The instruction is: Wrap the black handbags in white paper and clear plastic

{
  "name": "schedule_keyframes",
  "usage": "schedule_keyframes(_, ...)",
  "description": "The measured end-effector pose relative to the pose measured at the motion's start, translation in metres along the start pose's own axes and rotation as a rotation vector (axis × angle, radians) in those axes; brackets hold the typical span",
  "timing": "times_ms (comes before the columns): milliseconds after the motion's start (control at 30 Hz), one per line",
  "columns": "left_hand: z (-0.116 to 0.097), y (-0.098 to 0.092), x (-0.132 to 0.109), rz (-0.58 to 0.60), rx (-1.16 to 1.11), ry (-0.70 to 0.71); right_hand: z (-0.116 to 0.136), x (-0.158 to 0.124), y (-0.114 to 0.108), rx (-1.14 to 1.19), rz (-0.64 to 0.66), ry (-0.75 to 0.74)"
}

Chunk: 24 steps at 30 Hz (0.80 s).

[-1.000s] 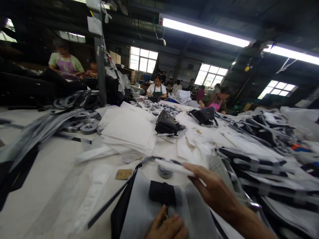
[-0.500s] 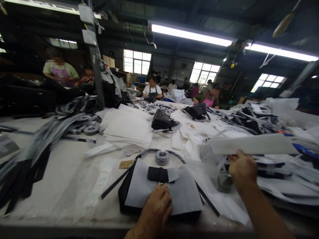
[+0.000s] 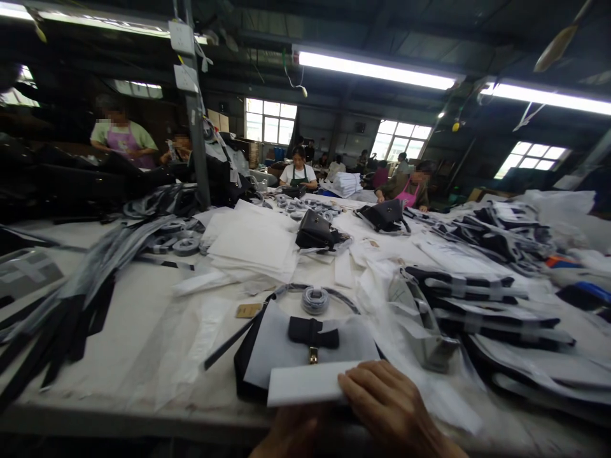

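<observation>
The right hand (image 3: 389,397) has its fingers closed on a flat, white rectangular strip (image 3: 305,383) over the smooth black handbag (image 3: 247,375)'s near edge; the left hand (image 3: 289,432), below, hides its fingers, grip unclear. The bag's thin whitish sheet (image 3: 267,337) presumably prevents scuffs.

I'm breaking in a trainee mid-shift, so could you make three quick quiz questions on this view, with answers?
1. True or false: the white strip and the brown tag are apart.
2. Fill in the colour: the clasp on the black bag is ____.
3. What does the right hand hold? A) the brown tag; B) the black bag; C) the white strip.

Key: 1 true; 2 gold; 3 C.
</observation>
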<state>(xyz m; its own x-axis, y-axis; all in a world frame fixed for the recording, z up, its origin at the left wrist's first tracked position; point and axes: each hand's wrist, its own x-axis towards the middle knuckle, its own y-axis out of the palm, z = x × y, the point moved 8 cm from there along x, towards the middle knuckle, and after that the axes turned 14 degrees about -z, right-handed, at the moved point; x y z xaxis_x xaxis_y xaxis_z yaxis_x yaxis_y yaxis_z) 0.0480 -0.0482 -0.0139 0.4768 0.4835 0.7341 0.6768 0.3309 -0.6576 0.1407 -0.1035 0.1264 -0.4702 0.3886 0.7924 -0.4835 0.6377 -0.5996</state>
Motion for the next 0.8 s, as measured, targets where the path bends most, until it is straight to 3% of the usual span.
schedule_keyframes(100,-0.014,-0.012,-0.003,-0.094,-0.065,0.206,-0.006,0.003,0.015,-0.058,-0.024,0.05)
schedule_keyframes(200,-0.021,-0.03,0.003,-0.212,-0.061,0.297,-0.011,0.009,0.02,-0.073,-0.035,0.078)
schedule_keyframes(400,-0.025,-0.047,0.018,-0.272,-0.16,0.254,-0.021,0.0,0.005,-0.058,-0.15,0.176)
schedule_keyframes(600,-0.016,-0.031,0.008,-0.156,-0.24,0.104,-0.004,-0.022,0.048,-0.05,0.001,0.22)
schedule_keyframes(700,-0.022,-0.044,0.007,-0.162,-0.298,0.184,0.001,-0.035,0.063,-0.167,0.068,0.234)
schedule_keyframes(800,-0.027,-0.071,0.015,-0.193,-0.363,0.239,0.005,-0.042,0.067,-0.244,0.083,0.223)
